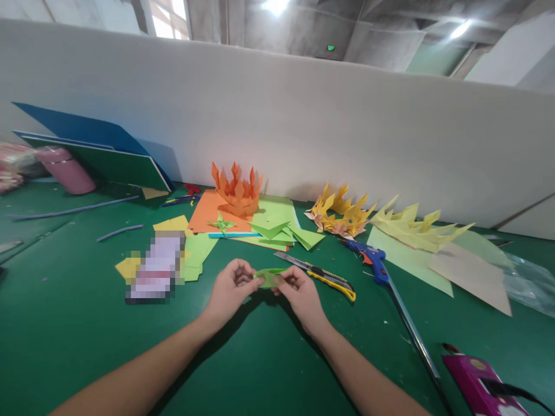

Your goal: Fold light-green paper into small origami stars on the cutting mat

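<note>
Between both hands, just above the green table, is a small folded piece of green paper [269,279]. My left hand [234,292] pinches its left end, the thumb on the near side. At the right end my right hand [301,294] grips the paper between thumb and fingers. The curled fingers cover both ends of it. Beyond the hands lie several folded light-green paper pieces [277,230] and a small green paper star shape [222,223]. A yellow-handled utility knife [325,276] with its blade out and yellow-handled scissors [336,284] rest beside my right hand.
An orange paper crown [238,196], a yellow-orange crown [340,211] and a pale yellow one [420,227] stand along the white partition [277,115]. On the right are a blue glue gun [377,263] and a magenta device [474,378]. A blurred-out phone [158,266] and a pink bottle [67,170] are left.
</note>
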{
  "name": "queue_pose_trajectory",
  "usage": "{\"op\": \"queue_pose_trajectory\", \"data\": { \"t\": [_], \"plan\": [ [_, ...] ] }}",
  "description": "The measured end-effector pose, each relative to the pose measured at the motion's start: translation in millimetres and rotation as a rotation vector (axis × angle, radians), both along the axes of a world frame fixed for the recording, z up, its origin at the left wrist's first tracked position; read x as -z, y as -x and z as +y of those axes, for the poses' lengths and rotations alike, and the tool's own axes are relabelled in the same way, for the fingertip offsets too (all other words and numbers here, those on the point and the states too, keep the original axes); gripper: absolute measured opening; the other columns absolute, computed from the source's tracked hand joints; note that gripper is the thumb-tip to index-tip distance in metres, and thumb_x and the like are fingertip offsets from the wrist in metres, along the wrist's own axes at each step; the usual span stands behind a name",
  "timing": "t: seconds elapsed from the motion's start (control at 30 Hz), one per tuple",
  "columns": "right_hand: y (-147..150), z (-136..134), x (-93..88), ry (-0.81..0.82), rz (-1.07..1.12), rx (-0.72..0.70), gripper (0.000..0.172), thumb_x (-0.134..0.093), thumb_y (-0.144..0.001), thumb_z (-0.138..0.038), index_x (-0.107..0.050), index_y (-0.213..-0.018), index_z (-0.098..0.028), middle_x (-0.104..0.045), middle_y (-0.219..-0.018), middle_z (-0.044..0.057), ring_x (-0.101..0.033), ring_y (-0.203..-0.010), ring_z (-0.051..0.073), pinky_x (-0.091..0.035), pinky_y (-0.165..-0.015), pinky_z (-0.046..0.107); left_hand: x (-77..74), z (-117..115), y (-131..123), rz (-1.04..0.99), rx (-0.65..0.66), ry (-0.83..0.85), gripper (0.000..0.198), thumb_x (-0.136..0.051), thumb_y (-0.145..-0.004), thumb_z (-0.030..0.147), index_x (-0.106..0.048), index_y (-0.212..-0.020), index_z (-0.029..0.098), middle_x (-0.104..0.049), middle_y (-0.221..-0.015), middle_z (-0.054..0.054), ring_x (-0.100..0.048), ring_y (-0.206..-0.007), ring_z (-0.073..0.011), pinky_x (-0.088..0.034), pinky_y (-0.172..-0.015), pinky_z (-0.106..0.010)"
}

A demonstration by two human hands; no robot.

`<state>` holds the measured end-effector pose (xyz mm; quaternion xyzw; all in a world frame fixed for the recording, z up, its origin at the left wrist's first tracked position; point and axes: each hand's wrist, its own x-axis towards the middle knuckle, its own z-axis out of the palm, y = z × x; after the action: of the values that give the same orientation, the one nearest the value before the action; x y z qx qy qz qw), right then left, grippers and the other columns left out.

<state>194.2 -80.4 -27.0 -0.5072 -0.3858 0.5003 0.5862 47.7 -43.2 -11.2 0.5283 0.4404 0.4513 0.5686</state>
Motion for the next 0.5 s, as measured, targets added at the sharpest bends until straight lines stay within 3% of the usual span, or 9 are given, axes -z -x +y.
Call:
{"op": "queue_pose_trajectory", "data": {
  "t": [0.23, 0.5],
  "plan": [
    [-1.0, 0.8, 2.5, -0.002, 0.003, -0.018, 0.041, -0.076, -0.055, -0.048, -0.048, -0.062, -0.020, -0.057, -0.053, -0.006, -0.055, -0.049, 0.010, -0.045, -0.052, 0.023, -3.7, -0.8, -1.2, 0.020, 0.005, 0.036, 0.029, -0.071, -0.053, 0.025, -0.059, -0.078, 0.016, -0.055, -0.058, 0.007, -0.051, -0.050, -0.0072, -0.044, -0.050, -0.019],
    [-0.7, 0.7, 1.2, -0.022, -0.005, -0.022, 0.039, -0.075, -0.056, -0.045, -0.047, -0.063, -0.020, -0.056, -0.052, -0.007, -0.055, -0.047, 0.009, -0.045, -0.052, 0.023, -9.1, -1.5, -2.1, 0.125, 0.005, 0.109, 0.021, -0.070, -0.053, 0.028, -0.066, -0.069, 0.014, -0.058, -0.054, 0.004, -0.051, -0.046, -0.0084, -0.043, -0.047, -0.021]
  ]
}}
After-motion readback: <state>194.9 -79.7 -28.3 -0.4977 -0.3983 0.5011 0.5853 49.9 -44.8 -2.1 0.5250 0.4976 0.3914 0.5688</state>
